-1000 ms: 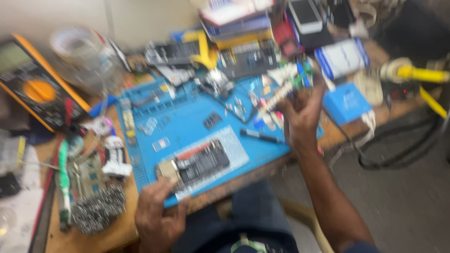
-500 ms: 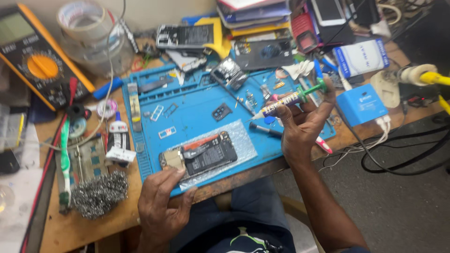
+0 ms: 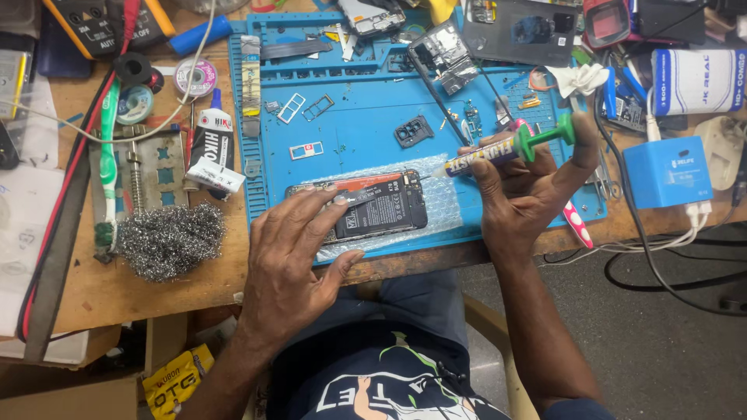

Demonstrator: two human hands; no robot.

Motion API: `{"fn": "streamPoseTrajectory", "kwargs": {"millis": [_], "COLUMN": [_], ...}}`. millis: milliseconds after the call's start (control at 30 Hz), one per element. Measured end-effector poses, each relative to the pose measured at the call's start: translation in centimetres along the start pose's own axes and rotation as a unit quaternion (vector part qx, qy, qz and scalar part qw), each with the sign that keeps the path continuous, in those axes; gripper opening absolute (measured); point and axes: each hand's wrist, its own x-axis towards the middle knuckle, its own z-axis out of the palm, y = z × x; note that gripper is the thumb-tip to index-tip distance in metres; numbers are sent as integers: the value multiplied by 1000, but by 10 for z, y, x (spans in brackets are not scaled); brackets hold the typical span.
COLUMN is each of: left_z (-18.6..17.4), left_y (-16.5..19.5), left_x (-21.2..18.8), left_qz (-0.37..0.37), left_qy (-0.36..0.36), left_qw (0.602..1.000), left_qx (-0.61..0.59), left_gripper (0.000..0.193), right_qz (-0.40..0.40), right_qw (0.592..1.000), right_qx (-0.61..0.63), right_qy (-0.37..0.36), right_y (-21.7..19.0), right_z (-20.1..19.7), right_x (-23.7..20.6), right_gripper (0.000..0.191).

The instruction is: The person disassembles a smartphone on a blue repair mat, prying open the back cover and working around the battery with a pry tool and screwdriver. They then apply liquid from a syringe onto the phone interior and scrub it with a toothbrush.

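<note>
On a blue mat, an opened phone lies on bubble wrap, pinned by the left hand's spread fingers. Right hand grips a syringe, thumb on the plunger, tip apparently at the phone's corner. Too hard a push could flood paste. Loose screws, tweezers and cables crowd nearby.

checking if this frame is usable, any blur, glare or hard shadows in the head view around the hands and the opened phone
Head view: sharp, no motion blur on the left hand, the right hand or the syringe; light is even and soft, with only faint shadows under the hands; mild shine on the bubble wrap beside the opened phone; the blue mat shows no strong glare.
</note>
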Motion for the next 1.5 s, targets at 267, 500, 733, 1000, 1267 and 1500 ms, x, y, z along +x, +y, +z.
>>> {"fn": "streamPoseTrajectory", "kwargs": {"millis": [267,500,733,1000,1267,1500], "left_z": [-1,-1,0,4,4,3], "left_y": [-1,-1,-2,-5,-5,-4], "left_x": [0,1,-1,-3,-3,-3], "left_qz": [-3,0,-2,-4,-2,-4], "left_qy": [-12,-14,-18,-25,-21,-24], "left_qw": [1000,1000,1000,1000,1000,1000], "left_qx": [-1,-5,-8,-8,-10,-15], "left_gripper": [62,63,63,63,64,62], "right_qz": [-9,-4,1,-14,0,-1], "right_qw": [999,999,999,999,999,998], "right_qx": [-22,-38,-25,-24,-18,-37], "right_qy": [-26,-21,-21,-37,-33,-44], "right_y": [2,6,7,5,10,10], "right_z": [4,1,0,0,0,0], "right_x": [-2,-5,-4,6,8,8], "right_gripper": [87,88,88,86,88,87]}}
